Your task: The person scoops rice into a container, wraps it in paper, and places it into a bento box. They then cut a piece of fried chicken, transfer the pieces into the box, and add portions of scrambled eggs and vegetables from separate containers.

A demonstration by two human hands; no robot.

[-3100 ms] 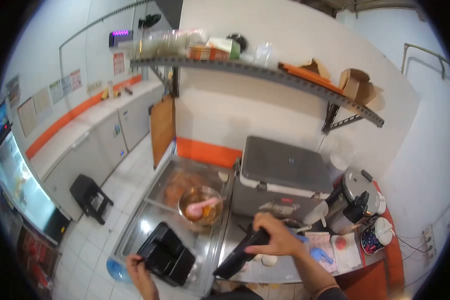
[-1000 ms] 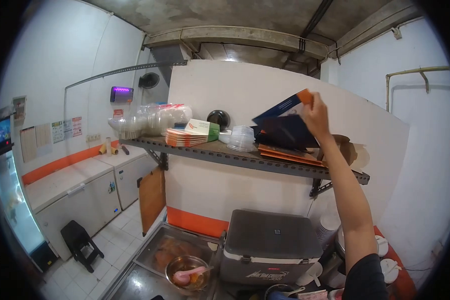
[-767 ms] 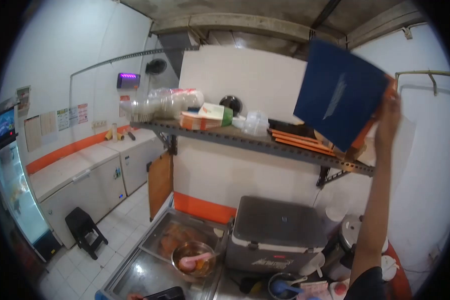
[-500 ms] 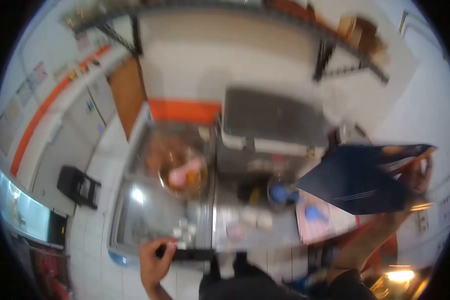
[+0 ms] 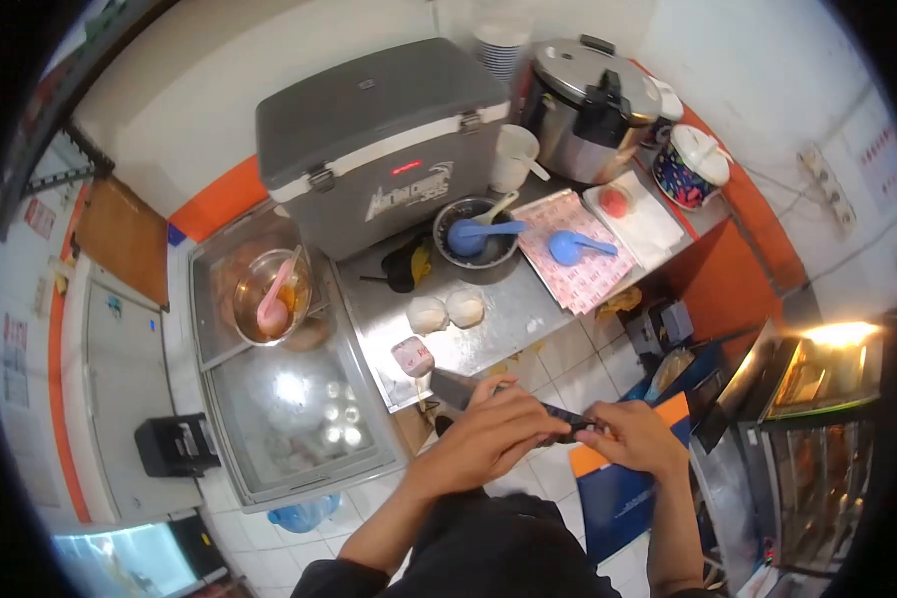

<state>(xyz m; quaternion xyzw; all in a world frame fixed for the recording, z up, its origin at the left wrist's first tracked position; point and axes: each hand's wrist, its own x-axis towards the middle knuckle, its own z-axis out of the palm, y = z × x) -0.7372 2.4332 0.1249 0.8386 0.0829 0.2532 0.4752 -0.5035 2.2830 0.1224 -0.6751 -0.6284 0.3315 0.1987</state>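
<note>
Off the near edge of the metal counter [image 5: 513, 291], both hands work close together in front of the body. The left hand [image 5: 483, 439] has its fingers bent and bunched over a dark tray [image 5: 454, 391], seen almost edge-on; the right hand [image 5: 640, 439] pinches the tray's right end between thumb and fingers. Gripping at two points probably keeps so long a piece from tipping, and holding it out over the floor likely gives the fingers more room than the counter would. The tray's left end reaches past the left hand towards the counter's near edge, beside a small packet [image 5: 412, 356]. Below the right hand hangs a blue-and-orange card [image 5: 616, 508]; perhaps the lower fingers trap it, leaving the thumb side for the tray, but I cannot tell exactly what grips it. Farther in, the bowl [image 5: 488, 261] with a blue ladle [image 5: 465, 237] stands near the cooler [image 5: 379, 115], perhaps to leave working room along the near edge, where two pale round pieces [image 5: 428, 314] sit side by side.
</note>
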